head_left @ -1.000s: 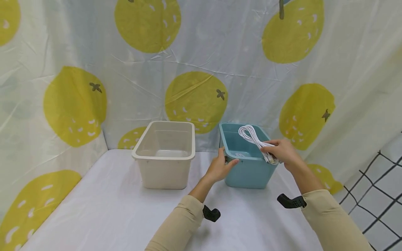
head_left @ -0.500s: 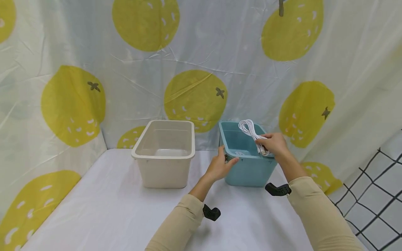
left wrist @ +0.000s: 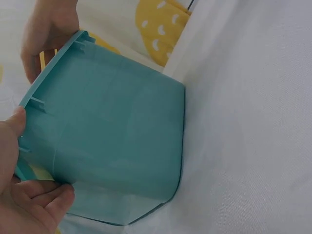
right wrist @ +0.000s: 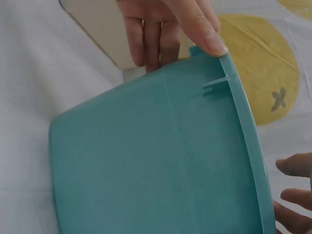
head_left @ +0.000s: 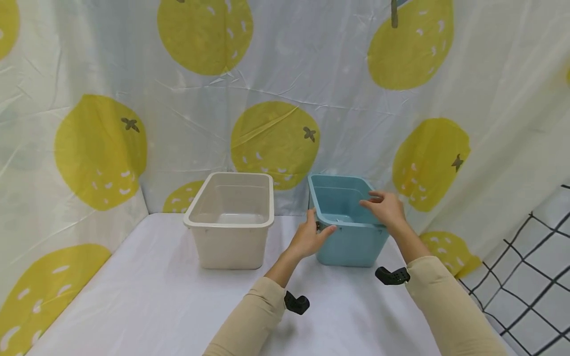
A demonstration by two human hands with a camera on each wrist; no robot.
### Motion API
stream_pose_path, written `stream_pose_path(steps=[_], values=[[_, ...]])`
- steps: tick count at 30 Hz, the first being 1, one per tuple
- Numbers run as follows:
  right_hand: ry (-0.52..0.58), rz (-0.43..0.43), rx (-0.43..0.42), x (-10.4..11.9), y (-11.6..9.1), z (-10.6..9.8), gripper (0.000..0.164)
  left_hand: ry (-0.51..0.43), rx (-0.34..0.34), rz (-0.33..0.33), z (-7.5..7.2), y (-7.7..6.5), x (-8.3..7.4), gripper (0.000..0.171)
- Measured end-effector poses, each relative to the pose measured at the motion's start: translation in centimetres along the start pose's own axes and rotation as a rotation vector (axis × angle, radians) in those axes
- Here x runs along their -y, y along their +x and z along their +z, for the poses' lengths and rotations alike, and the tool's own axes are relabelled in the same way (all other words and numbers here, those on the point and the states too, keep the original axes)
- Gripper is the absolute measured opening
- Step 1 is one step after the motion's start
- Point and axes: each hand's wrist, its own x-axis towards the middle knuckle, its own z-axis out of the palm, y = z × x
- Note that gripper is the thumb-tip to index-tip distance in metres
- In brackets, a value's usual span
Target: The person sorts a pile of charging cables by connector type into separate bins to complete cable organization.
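A blue plastic bin [head_left: 352, 244] stands on the right side of the white table in the head view. My left hand [head_left: 307, 237] grips its near left corner, thumb on the front of the rim and fingers along the side. Over the bin's right rim hovers my right hand [head_left: 385, 210], fingers spread and holding nothing. In the right wrist view, the fingertips of that right hand [right wrist: 297, 192] show beside the rim. A little of something white [head_left: 342, 218] is visible inside the bin; the front wall hides most of the inside.
A beige bin [head_left: 231, 247] stands to the left of the blue one on the white table [head_left: 147, 296]. Behind them hangs a curtain [head_left: 191, 128] printed with yellow lemons. A black wire grid [head_left: 530, 277] leans at the right edge.
The right hand moved left over the blue bin with a bundled white cable, then let it go; the cable has dropped out of sight into the bin. The left hand keeps its grip.
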Motion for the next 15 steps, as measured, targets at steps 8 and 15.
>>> stream_pose_path(steps=[8,15], values=[[-0.072,-0.180,0.051,0.2,-0.5,0.8,0.062,0.094,-0.025,0.041,-1.7,-0.5,-1.0,0.083],[-0.208,-0.357,0.080,1.6,-1.9,0.8,0.061,0.396,-0.100,0.157,-5.9,-1.6,-3.8,0.073]])
